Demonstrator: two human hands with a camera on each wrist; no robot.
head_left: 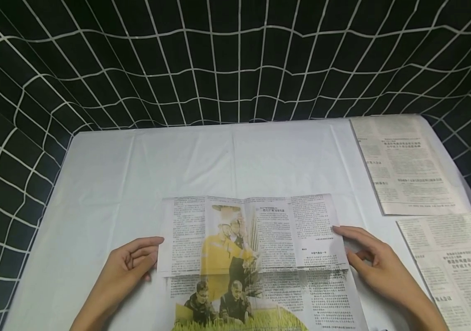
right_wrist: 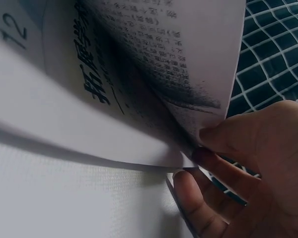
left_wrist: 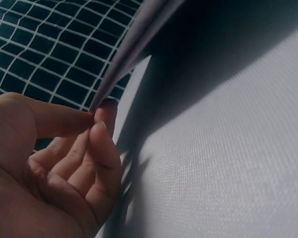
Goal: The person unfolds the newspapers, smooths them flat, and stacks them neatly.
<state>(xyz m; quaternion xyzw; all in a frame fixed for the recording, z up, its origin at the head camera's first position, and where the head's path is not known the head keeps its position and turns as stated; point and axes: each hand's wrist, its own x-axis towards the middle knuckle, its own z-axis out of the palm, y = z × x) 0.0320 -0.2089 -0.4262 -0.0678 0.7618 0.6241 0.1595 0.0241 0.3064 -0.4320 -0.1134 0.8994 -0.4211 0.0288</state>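
Observation:
A newspaper sheet (head_left: 272, 234) with a fold across its middle lies in front of me. It bears columns of print and a picture of people in yellow and dark clothes. At its left edge my left hand (head_left: 129, 264) pinches the paper; in the left wrist view thumb and fingertips meet on the raised paper edge (left_wrist: 124, 54). My right hand (head_left: 378, 262) holds the opposite edge. The right wrist view shows the thumb on the upper layer (right_wrist: 208, 64) and a finger beneath it, with another printed layer (right_wrist: 54, 94) below.
Two folded newspapers (head_left: 409, 174) (head_left: 459, 266) lie on the right side of the white-covered table (head_left: 94, 184), one behind the other. Black cloth with a white grid net (head_left: 219, 59) surrounds the table at the back and sides.

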